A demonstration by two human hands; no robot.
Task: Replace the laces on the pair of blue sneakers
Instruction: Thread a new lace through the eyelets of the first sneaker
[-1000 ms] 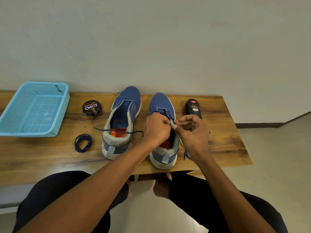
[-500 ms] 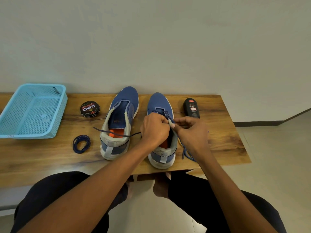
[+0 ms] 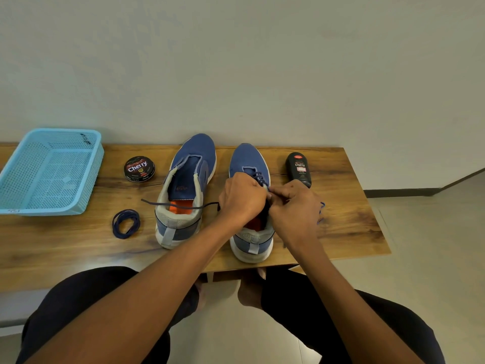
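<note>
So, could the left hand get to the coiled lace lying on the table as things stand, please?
Probably yes, once it lets go: the coiled lace lies in the open, left of the unlaced sneaker, which the left hand would have to cross or skirt.

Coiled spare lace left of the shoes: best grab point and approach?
Pinch the coiled lace across its bundled strands at the near-left arc, coming straight down from above. It lies flat on the table as a loose open ring, so fingers can straddle the strands there, well clear of the left sneaker and basket.
</note>
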